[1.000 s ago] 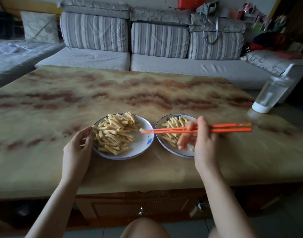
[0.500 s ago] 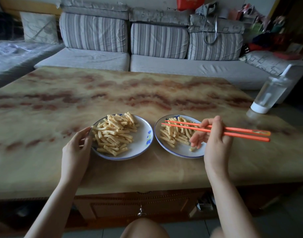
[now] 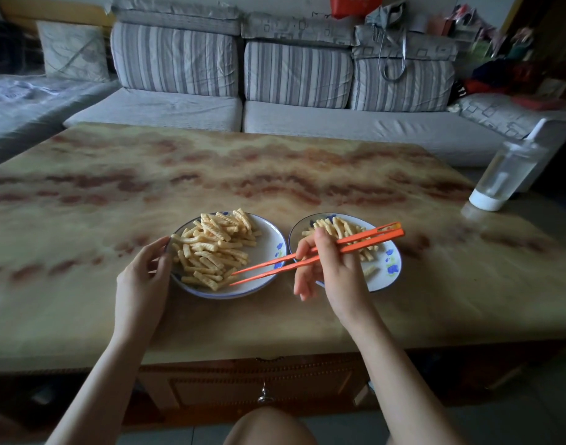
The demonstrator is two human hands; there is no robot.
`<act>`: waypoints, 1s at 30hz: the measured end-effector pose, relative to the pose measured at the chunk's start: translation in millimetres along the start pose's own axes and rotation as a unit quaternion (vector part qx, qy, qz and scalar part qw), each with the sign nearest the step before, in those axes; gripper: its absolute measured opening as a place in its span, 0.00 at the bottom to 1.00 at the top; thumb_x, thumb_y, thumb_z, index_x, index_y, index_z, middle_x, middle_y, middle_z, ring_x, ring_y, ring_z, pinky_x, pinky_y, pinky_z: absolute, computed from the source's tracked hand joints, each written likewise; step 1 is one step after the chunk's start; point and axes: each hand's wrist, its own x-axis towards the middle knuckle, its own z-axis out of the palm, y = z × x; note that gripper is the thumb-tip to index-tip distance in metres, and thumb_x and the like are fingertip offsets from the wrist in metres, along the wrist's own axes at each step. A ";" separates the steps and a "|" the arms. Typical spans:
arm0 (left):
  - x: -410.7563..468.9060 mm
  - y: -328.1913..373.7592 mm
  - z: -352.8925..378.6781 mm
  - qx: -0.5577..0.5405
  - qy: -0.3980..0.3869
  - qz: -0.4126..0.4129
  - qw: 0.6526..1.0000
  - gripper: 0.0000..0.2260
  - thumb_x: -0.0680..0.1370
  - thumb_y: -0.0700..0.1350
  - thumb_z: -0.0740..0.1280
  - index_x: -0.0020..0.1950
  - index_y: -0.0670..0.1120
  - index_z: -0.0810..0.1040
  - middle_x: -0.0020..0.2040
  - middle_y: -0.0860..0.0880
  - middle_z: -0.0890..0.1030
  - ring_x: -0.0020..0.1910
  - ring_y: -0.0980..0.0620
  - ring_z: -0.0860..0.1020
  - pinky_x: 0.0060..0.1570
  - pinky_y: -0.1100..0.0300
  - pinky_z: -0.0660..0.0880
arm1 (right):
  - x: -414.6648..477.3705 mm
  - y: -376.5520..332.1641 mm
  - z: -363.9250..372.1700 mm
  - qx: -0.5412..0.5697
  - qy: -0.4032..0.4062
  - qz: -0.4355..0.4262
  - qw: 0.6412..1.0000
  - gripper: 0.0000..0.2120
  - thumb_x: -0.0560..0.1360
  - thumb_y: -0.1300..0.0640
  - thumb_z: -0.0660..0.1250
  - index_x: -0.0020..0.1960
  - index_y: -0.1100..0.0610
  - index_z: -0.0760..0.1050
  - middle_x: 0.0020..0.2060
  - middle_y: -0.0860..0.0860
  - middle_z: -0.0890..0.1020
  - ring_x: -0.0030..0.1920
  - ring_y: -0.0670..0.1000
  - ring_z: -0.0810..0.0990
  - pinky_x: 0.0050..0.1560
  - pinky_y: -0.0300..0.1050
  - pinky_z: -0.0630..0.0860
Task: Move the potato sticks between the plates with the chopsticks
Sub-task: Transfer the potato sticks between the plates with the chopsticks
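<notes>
Two white plates with blue flowers sit side by side on the marble table. The left plate (image 3: 268,248) holds a big heap of crinkled potato sticks (image 3: 215,248). The right plate (image 3: 391,268) holds a smaller heap of potato sticks (image 3: 334,227), partly hidden behind my right hand (image 3: 331,269). That hand grips orange chopsticks (image 3: 365,240), whose tips are slightly apart and reach the near right edge of the left heap. No stick is between the tips. My left hand (image 3: 143,277) touches the left plate's left rim with its fingertips.
A clear water bottle with a white base (image 3: 503,179) stands near the table's right edge. A grey striped sofa (image 3: 275,91) runs behind the table. The table's front edge (image 3: 275,351) is close to my knee (image 3: 268,427).
My right hand swung the chopsticks from over the right plate to the left, so their tips now reach the left plate's heap. The left hand stayed on the left plate's rim.
</notes>
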 end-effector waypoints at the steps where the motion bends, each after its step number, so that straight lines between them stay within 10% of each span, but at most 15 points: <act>1: 0.1 -0.3 -0.1 0.002 0.000 0.000 1.000 0.13 0.79 0.45 0.63 0.63 0.49 0.78 0.49 0.53 0.79 0.48 0.58 0.76 0.43 0.66 0.68 | 0.3 0.7 1.0 -0.002 -0.001 0.002 1.000 0.22 0.83 0.55 0.48 0.36 0.60 0.71 0.21 0.59 0.75 0.19 0.54 0.70 0.23 0.42 0.64; 30: -0.9 1.8 -0.4 0.006 0.000 -0.003 1.000 0.12 0.79 0.44 0.63 0.62 0.48 0.79 0.48 0.54 0.79 0.48 0.58 0.76 0.45 0.65 0.67 | 4.5 -9.7 -63.9 -0.022 0.331 -0.063 0.941 0.20 0.83 0.55 0.50 0.35 0.60 0.68 0.19 0.56 0.75 0.18 0.53 0.72 0.19 0.35 0.64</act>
